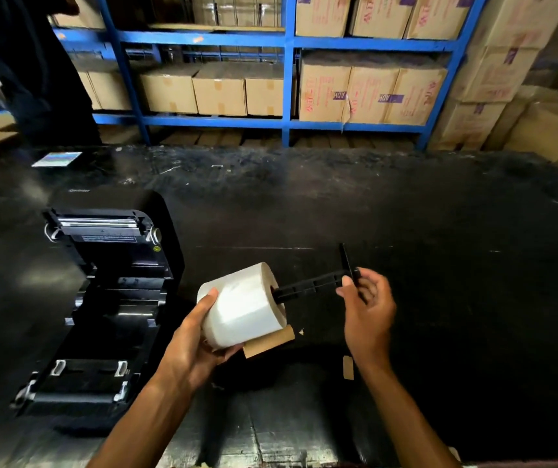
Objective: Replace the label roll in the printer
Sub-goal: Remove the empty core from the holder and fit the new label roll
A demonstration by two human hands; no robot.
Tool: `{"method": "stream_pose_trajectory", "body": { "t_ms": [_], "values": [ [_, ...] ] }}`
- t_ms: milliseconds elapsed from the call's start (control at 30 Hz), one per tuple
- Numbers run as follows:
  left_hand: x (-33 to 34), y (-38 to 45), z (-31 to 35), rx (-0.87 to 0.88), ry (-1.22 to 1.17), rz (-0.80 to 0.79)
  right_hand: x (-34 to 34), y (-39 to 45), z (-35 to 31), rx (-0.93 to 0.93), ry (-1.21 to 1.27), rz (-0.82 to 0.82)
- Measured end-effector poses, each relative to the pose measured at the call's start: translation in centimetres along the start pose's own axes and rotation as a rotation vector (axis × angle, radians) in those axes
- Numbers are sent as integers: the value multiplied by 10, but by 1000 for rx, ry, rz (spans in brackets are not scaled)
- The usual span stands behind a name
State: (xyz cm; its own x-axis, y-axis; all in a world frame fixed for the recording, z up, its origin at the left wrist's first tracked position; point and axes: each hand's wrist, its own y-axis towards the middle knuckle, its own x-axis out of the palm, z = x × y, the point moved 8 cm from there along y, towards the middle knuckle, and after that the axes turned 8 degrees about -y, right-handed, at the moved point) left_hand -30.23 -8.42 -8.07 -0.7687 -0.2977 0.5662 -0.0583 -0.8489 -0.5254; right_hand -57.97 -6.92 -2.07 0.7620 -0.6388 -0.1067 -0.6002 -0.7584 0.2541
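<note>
The label roll [245, 304] is a thick white cylinder of wound paper, so it probably has some weight and a firm body, but its outer wraps look smooth and could slide or unwind if squeezed loosely. The safest hold is around the curved side, keeping fingers off the open core, which the spindle needs. It sits above the dark counter [406, 214], just right of the open printer [102, 298], whose lid is tipped back and whose roll bay looks vacant.

The left hand [196, 339] cups the roll from below and behind, thumb laid over the near end face and fingers wrapped underneath; this grip is closed firmly on the roll. A brown strip of liner or cardboard [269, 341] sticks out beneath it.

The right hand [367, 305] pinches the outer end of a black plastic spindle [311, 285] near its flat guide plate [346, 261], thumb and fingertips closed on it, the other fingers loosely curled. The spindle's far tip sits at the roll's core hole, seemingly partly inside; how deep cannot be told. The spindle is thin, stiff plastic, light, and best steered from that flanged end.

1 small brown scrap [348, 367] lies on the counter near the right wrist.
</note>
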Motion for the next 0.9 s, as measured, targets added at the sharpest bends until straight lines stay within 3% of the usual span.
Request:
{"method": "stream_pose_trajectory", "body": {
  "t_ms": [267, 567, 733, 833, 900],
  "values": [
    [13, -1, 0, 8, 28, -50, 5, 1, -15, -92, 6, 18],
    [36, -9, -7, 0, 57, -93, 46, -42, -12, -251, -259, -363],
    [40, -14, 1, 78, 128, -76, 51, -41, -15, -162, -193, -444],
    [47, -18, 4, 126, 168, -84, 69, -46, -19, -30, -99, -580],
    [52, -20, 6, 161, 192, -69, 76, -49, -19, 48, -79, -585]
  ]
}}
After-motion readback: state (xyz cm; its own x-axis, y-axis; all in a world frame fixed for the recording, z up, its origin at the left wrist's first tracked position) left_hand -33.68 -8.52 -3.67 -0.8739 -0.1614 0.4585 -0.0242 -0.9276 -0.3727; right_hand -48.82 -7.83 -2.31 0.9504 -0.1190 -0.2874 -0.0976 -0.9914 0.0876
